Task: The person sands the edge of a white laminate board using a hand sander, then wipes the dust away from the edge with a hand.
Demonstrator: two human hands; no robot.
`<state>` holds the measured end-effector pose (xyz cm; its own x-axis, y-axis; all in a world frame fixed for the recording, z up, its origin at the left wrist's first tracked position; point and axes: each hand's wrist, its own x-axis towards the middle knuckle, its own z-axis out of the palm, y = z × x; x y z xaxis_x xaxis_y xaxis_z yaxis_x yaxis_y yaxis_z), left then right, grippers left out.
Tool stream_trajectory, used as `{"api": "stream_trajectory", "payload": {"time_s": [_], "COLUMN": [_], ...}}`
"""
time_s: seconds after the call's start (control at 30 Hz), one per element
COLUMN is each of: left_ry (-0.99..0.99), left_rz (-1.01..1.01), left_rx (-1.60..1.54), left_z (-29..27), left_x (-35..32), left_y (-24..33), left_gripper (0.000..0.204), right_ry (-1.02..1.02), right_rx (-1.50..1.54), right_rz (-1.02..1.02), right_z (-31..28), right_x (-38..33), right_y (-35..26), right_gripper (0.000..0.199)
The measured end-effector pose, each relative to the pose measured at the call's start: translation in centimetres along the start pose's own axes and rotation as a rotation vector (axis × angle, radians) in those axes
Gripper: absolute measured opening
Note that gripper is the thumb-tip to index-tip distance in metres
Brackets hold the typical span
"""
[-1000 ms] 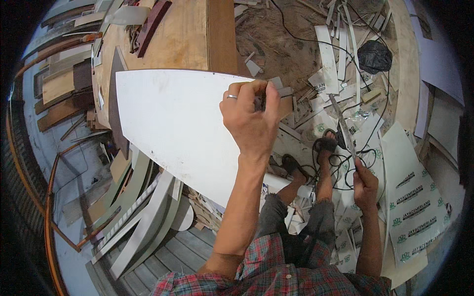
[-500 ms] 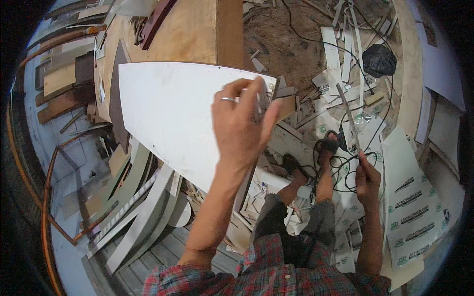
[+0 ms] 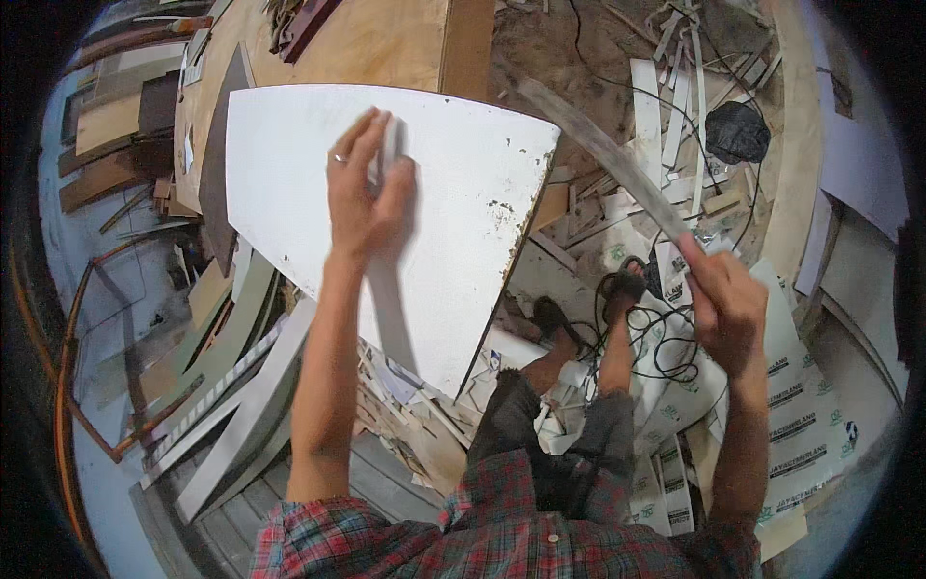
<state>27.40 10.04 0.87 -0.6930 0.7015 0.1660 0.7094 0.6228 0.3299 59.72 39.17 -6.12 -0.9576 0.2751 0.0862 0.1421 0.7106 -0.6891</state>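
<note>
A white curved-edged panel (image 3: 434, 212) lies tilted over the plywood bench (image 3: 386, 43) and scrap pile, the left hand (image 3: 367, 188) pressed flat on it, fingers spread and gripping nothing — the right hand (image 3: 723, 309) closed around a long flat grey strip (image 3: 603, 154), angled above the offcut-littered floor (image 3: 617, 207).

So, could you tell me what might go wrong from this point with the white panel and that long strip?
The left hand lies flat on the white panel rather than gripping it, so the panel could slide or tip. The right hand holds the long strip at one end only; its far end might swing into the panel's chipped edge. Black cable loops around the sandalled feet among loose offcuts, a likely trip hazard.
</note>
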Motion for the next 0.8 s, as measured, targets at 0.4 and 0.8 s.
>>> {"api": "stream_trajectory", "payload": {"time_s": [0.4,0.8], "left_ry": [-0.061,-0.036], "left_rz": [0.173,0.191], "left_rx": [0.129,0.121], "left_z": [0.8,1.4], "left_x": [0.8,0.6], "left_y": [-4.8,-5.6], "left_gripper": [0.052,0.053], "right_ry": [-0.21,-0.005], "right_rx": [-0.259,-0.109], "right_rz": [-0.31,-0.053], "right_z": [0.2,4.8], "right_x": [3.8,0.7], "right_y": [-6.2,-6.3], "right_gripper": [0.068,0.066]}}
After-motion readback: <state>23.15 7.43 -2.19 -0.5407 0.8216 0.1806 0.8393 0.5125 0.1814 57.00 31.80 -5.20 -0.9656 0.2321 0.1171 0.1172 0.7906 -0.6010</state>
